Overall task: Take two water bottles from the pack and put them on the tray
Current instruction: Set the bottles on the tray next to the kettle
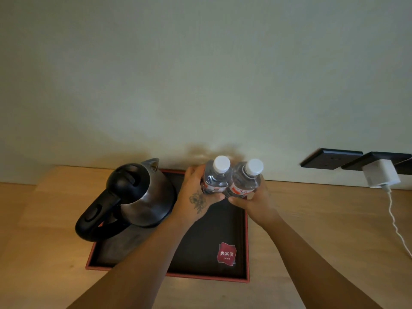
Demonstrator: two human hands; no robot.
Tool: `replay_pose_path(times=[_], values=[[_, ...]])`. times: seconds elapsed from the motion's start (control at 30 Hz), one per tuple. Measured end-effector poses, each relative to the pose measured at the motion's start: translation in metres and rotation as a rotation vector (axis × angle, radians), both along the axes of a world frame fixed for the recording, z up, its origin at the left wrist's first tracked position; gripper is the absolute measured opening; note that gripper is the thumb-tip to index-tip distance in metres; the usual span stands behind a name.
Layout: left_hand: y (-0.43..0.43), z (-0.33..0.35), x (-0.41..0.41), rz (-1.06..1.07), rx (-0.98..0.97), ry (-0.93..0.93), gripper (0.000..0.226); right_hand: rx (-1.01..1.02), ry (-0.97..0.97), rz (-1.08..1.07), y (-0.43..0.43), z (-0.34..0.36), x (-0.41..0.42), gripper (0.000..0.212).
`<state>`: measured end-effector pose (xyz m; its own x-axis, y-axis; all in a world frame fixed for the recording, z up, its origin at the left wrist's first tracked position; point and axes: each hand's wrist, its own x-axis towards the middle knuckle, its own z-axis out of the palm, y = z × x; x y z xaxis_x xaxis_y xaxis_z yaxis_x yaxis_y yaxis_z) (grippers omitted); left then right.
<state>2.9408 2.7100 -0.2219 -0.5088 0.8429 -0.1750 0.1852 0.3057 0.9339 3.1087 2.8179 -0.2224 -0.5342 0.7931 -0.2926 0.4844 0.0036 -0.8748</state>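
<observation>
Two clear water bottles with white caps and red-white labels stand side by side at the far right corner of the dark tray (244,253), which has a red rim. My left hand (196,197) is wrapped around the left bottle (217,177). My right hand (256,200) grips the right bottle (246,180). Both bottles are upright and touch each other. Their bases are hidden behind my fingers, so I cannot tell whether they rest on the tray. The pack is not in view.
A steel kettle (133,195) with a black handle and lid fills the tray's left half. A red hotel logo (226,254) marks the tray's near right. On the wall at right are black sockets (330,158) with a white charger (381,175) and cable. The tray sits on a wooden counter (312,219).
</observation>
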Motion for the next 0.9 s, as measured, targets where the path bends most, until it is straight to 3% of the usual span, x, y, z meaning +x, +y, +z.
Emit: replay_pose_path(times=[0.1,0.2,0.37,0.5,0.67,0.9], values=[[-0.006,0.019,-0.004,-0.081,-0.015,0.106,0.081,0.034,-0.069,0.038,0.002,0.032,0.011,0.090],[-0.018,0.051,-0.013,-0.117,-0.014,0.240,0.083,0.139,-0.072,0.029,-0.001,0.067,0.029,0.075],[-0.014,0.120,-0.039,-0.341,0.118,0.224,0.055,0.395,-0.091,0.068,-0.004,0.120,0.029,0.068],[0.006,0.145,-0.046,-0.524,0.092,0.384,0.049,0.444,-0.164,0.199,-0.001,0.132,0.008,0.052],[0.007,0.132,-0.039,-0.517,0.028,0.475,0.040,0.407,-0.276,0.229,-0.006,0.123,-0.007,0.035],[0.010,0.133,-0.035,-0.410,-0.022,0.485,0.031,0.392,-0.285,0.172,-0.009,0.119,-0.009,0.031]])
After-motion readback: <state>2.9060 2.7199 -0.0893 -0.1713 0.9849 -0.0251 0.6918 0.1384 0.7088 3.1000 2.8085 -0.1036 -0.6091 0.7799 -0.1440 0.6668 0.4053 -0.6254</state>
